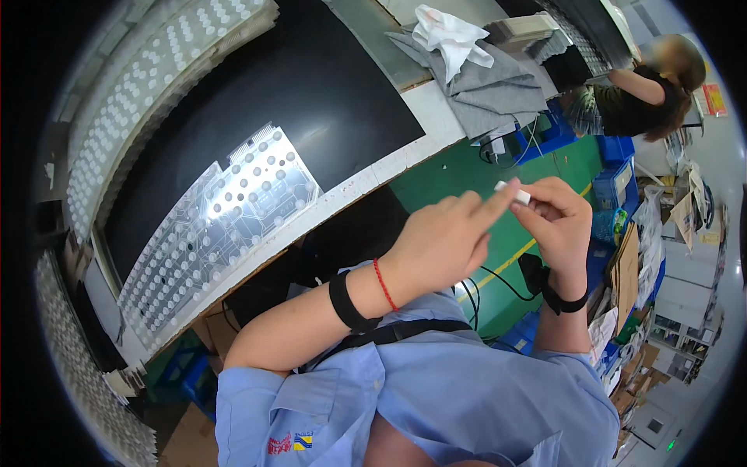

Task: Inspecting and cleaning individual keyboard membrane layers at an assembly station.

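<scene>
Just right of the middle, over the green floor and away from the table, my two hands meet. My right hand (559, 224) pinches a small white piece (520, 194) between thumb and fingers; its exact kind is too small to make out. My left hand (440, 240) reaches across with its index finger stretched to that piece, slightly blurred, the thumb apart and the other fingers bent. Black bands circle both wrists, and a red cord is on the left one. On the table to the left lies a clear printed circuit sheet (233, 210) with rows of round grey dots.
Under the sheet is a black mat (342, 86) on a white-edged table. Stacked dotted sheets (156, 86) stand at its far left. Grey cloth (494, 97) with a white crumpled cloth (451, 39) lies beyond. Another person (654, 89) works at far right, near blue crates (615, 183).
</scene>
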{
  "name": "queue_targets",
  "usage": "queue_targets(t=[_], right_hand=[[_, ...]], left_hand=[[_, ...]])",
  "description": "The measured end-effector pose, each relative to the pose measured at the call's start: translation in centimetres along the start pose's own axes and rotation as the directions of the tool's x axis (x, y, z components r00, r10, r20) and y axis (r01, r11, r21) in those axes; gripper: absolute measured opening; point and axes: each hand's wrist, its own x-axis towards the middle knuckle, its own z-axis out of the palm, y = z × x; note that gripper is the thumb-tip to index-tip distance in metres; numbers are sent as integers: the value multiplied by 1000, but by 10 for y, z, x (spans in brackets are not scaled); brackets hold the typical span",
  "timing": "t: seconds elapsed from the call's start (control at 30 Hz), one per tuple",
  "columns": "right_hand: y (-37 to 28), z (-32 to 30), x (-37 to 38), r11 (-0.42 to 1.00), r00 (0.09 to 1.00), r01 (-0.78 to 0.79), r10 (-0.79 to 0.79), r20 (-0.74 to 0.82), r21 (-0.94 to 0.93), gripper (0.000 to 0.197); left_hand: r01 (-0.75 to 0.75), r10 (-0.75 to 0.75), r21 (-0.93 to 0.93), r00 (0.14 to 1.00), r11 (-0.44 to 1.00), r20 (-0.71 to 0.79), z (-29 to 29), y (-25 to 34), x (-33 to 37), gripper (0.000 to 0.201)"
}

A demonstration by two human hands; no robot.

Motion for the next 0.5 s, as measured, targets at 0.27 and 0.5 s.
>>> queue_targets(t=[0.27, 0.5], right_hand=[[6, 3, 1, 971, 990, -137, 128, 55, 198, 24], [15, -4, 7, 810, 953, -301, 269, 136, 504, 34]], left_hand=[[36, -36, -32, 999, 999, -19, 7, -13, -1, 72], [86, -125, -288, 985, 954, -120, 5, -8, -2, 71]])
